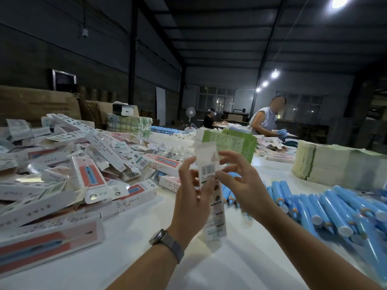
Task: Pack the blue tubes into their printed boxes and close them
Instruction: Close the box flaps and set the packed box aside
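— While the printed box (211, 185) stands upright above the desk (146, 237), who holds it?
— The left hand (192, 197) grips its side; the right hand (240, 181) pinches it near the open top flap, fingers curled. Blue tubes (326, 208) lie right.

Blue tubes (326, 208) (white caps), barcoded white box (210, 174)

Only a barcode shows on the held box (211, 185); no print is legible.
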Motion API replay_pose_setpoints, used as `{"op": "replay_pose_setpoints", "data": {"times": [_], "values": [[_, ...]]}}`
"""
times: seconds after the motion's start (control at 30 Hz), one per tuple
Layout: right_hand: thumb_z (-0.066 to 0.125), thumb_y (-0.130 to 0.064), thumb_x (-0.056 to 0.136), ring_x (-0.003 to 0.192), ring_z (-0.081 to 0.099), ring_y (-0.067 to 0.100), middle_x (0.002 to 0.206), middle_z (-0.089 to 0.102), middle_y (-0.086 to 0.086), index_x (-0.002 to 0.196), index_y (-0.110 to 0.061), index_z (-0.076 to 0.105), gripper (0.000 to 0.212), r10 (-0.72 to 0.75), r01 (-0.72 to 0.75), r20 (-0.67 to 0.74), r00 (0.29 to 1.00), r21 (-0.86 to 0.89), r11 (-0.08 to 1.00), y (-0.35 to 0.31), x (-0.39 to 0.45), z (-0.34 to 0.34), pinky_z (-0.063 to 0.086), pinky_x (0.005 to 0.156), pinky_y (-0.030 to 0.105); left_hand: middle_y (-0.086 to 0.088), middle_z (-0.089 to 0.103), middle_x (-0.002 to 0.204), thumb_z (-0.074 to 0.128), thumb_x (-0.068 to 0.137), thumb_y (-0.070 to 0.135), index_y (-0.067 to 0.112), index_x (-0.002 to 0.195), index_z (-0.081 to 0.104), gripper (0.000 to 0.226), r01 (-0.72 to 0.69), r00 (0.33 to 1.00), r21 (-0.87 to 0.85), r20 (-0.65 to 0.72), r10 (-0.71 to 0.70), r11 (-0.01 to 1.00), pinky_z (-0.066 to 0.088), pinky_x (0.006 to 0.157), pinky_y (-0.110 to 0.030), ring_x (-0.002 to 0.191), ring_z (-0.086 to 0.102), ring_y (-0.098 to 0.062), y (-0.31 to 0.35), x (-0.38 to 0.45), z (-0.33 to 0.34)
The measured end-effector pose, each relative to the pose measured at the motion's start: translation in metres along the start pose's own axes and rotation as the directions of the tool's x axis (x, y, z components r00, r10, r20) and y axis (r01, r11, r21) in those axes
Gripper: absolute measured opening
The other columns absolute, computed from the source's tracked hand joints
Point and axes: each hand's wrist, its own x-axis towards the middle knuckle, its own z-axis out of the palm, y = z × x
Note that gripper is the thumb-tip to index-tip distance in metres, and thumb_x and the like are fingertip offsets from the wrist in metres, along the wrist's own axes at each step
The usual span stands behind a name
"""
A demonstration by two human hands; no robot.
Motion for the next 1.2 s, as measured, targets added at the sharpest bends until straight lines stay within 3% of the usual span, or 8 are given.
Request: {"op": "replay_pose_setpoints", "data": {"times": [0.17, 0.33, 0.47, 0.53, 0.73, 0.93, 1.1, 1.2], "values": [[0.061, -0.012, 0.095, 0.085, 0.068, 0.019, 0.102, 0.069, 0.005, 0.108, -0.026, 0.064, 0.019, 0.054, -0.053, -0.002, 0.999, 0.190, 0.980, 0.000, -0.003, 0.003, 0.054, 0.067, 0.028, 0.007, 0.071, 0.101, 0.051, 0.095, 0.037, 0.049, 0.124, 0.041, 0.033, -0.047, 0.998, 0.040, 0.052, 0.045, 0.998, 0.058, 0.071, -0.050, 0.084, 0.072, -0.020, 0.004, 0.001, -0.004], [0.064, -0.015, 0.094, 0.076, 0.062, 0.010, 0.092, 0.066, 0.002, 0.088, -0.029, 0.064, 0.016, -0.006, 0.012, -0.053, 0.999, 0.114, 0.993, -0.005, -0.003, 0.003, 0.049, 0.063, 0.019, 0.000, 0.070, 0.098, 0.050, 0.093, 0.045, 0.042, 0.124, 0.043, 0.032, -0.041, 0.994, 0.015, 0.101, 0.039, 0.999, 0.057, 0.069, -0.055, 0.079, 0.070, -0.029, 0.004, 0.002, -0.006], [0.066, -0.021, 0.084, 0.090, 0.062, 0.009, 0.091, 0.060, -0.016, 0.077, -0.026, 0.064, 0.009, -0.066, 0.071, -0.082, 0.994, 0.052, 0.996, -0.005, -0.004, -0.003, 0.054, 0.076, 0.030, 0.007, 0.069, 0.098, 0.050, 0.098, 0.030, 0.041, 0.121, 0.044, 0.027, -0.039, 0.990, -0.001, 0.138, 0.039, 0.999, 0.058, 0.070, -0.053, 0.082, 0.071, -0.024, 0.007, 0.002, -0.001], [0.066, -0.022, 0.079, 0.098, 0.063, 0.009, 0.097, 0.062, -0.020, 0.079, -0.030, 0.065, 0.009, -0.067, 0.075, -0.105, 0.992, 0.072, 0.995, -0.005, -0.004, -0.004, 0.056, 0.083, 0.038, 0.008, 0.068, 0.098, 0.050, 0.098, 0.027, 0.042, 0.121, 0.044, 0.028, -0.026, 0.989, -0.009, 0.146, 0.027, 1.000, 0.058, 0.071, -0.053, 0.083, 0.071, -0.024, 0.008, 0.002, 0.001], [0.070, -0.007, 0.088, 0.098, 0.066, 0.006, 0.101, 0.067, -0.022, 0.117, -0.044, 0.053, 0.050, -0.165, 0.160, -0.169, 0.972, -0.045, 0.986, -0.009, -0.006, 0.002, 0.054, 0.078, 0.023, 0.007, 0.068, 0.103, 0.049, 0.098, 0.030, 0.044, 0.127, 0.039, 0.034, -0.040, 0.990, -0.004, 0.135, 0.041, 0.999, 0.060, 0.070, -0.044, 0.085, 0.071, -0.021, 0.009, 0.004, -0.002], [0.067, -0.008, 0.090, 0.091, 0.065, 0.011, 0.091, 0.066, -0.014, 0.087, -0.022, 0.073, 0.016, -0.192, 0.180, -0.155, 0.969, -0.091, 0.980, -0.008, -0.008, 0.001, 0.053, 0.073, 0.025, -0.002, 0.066, 0.096, 0.048, 0.097, 0.035, 0.061, 0.128, 0.028, 0.045, 0.008, 0.990, 0.046, 0.144, -0.014, 0.999, 0.055, 0.072, -0.055, 0.081, 0.069, -0.024, 0.010, 0.001, 0.001], [0.072, -0.007, 0.086, 0.086, 0.064, 0.013, 0.086, 0.061, -0.010, 0.088, -0.030, 0.071, 0.023, -0.114, 0.105, -0.112, 0.987, -0.077, 0.991, -0.015, -0.001, 0.005, 0.055, 0.075, 0.032, 0.002, 0.068, 0.118, 0.044, 0.095, 0.051, 0.055, 0.137, 0.027, 0.045, -0.057, 0.987, 0.097, 0.158, 0.041, 0.994, 0.056, 0.083, -0.046, 0.100, 0.069, -0.017, 0.007, 0.002, -0.004], [0.075, -0.009, 0.084, 0.080, 0.061, 0.017, 0.082, 0.059, -0.006, 0.083, -0.032, 0.073, 0.024, -0.154, 0.136, -0.098, 0.983, -0.162, 0.977, -0.020, -0.001, 0.001, 0.051, 0.069, 0.035, 0.012, 0.069, 0.112, 0.053, 0.089, 0.052, 0.058, 0.137, 0.026, 0.055, -0.054, 0.987, 0.073, 0.152, 0.043, 0.996, 0.059, 0.078, -0.041, 0.094, 0.070, -0.009, 0.009, 0.001, -0.002]]}}
